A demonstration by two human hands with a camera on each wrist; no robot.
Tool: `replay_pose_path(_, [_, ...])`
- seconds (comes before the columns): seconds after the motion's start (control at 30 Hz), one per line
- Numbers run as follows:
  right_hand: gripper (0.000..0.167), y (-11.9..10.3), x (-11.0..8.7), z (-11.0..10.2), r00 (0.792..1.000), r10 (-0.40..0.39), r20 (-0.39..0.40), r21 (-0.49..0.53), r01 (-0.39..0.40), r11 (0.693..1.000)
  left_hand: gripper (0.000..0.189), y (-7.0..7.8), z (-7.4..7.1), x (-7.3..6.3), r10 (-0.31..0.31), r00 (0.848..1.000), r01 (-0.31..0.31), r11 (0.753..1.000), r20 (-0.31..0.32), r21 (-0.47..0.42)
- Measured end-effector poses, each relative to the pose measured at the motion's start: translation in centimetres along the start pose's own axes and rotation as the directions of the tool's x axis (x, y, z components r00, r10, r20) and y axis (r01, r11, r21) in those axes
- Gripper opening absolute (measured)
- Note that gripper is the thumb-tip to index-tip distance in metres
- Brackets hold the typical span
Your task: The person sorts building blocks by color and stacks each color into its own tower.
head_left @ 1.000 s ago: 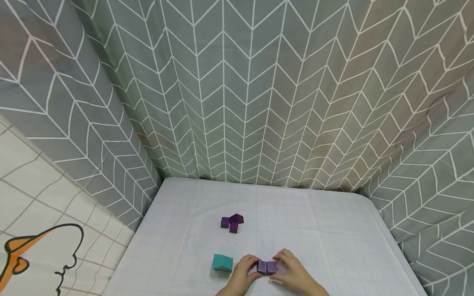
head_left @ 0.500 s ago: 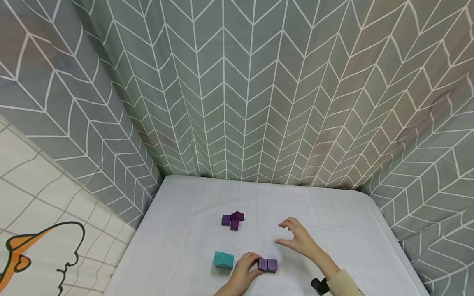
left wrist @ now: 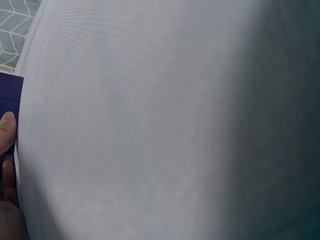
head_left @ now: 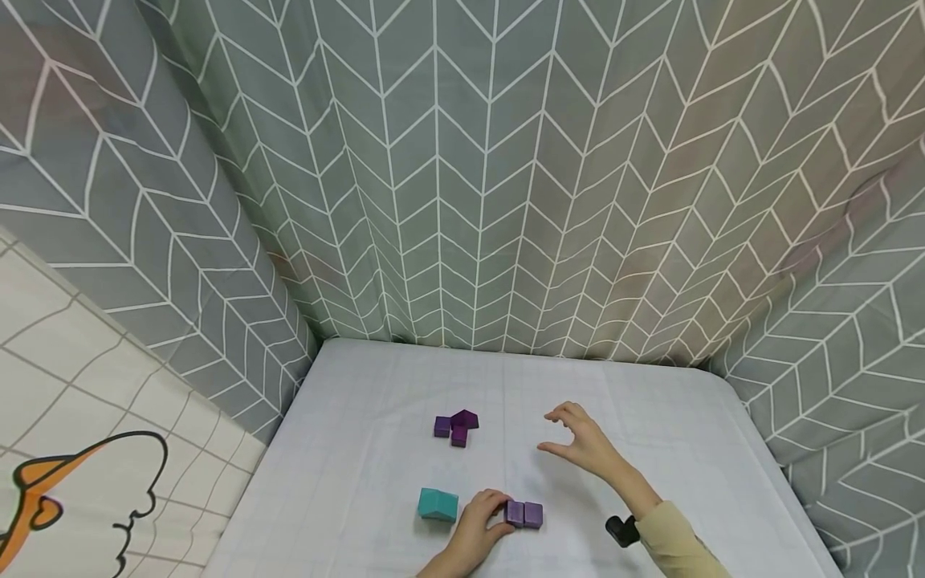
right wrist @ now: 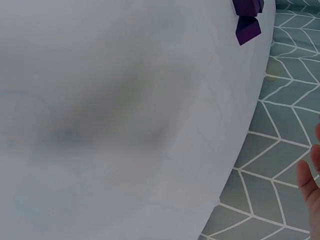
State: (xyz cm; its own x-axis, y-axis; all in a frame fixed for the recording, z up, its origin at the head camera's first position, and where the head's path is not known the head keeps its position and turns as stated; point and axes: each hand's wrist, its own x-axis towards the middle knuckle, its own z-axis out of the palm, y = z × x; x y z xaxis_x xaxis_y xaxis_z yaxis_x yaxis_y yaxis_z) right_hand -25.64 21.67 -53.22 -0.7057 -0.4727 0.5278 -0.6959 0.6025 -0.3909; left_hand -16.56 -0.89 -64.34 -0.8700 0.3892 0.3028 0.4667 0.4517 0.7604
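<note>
Near the front of the white table, two purple cube blocks stand side by side. My left hand [head_left: 478, 523] grips the left cube [head_left: 514, 514] between thumb and fingers; the right cube [head_left: 533, 515] sits against it. At the edge of the left wrist view, the thumb [left wrist: 7, 131] shows against a purple block [left wrist: 10, 92]. My right hand [head_left: 587, 445] hovers over the table to the right, thumb and fingers spread apart with nothing between them. Left of my left hand stands a teal block with a peaked top [head_left: 438, 504].
Farther back is a dark purple group: a cube [head_left: 442, 427], a pentagonal block [head_left: 466, 419] and a magenta-purple cube [head_left: 458, 436]. A black device [head_left: 622, 531] is at the right sleeve [head_left: 679, 538]. A patterned curtain [head_left: 491, 201] borders the table [head_left: 376, 393].
My right hand has let go of the right purple cube and moved up and away, then slowed over the table. My left hand has stayed on the left cube.
</note>
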Motion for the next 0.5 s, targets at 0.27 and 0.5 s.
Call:
replay_pose_path(0.27, [0.045, -0.3, 2.2, 0.1, 0.999, -0.036, -0.001, -0.004, 0.036, 0.999, 0.030, 0.1, -0.2, 0.0, -0.076, 0.996, 0.077, 0.996, 0.049, -0.032])
replay_pose_path(0.5, [0.044, -1.0, 4.1, 1.0, 0.998, -0.052, 0.023, 0.016, 0.051, 0.999, 0.031, 0.2, -0.3, 0.1, -0.120, 0.990, 0.123, 0.992, 0.080, -0.038])
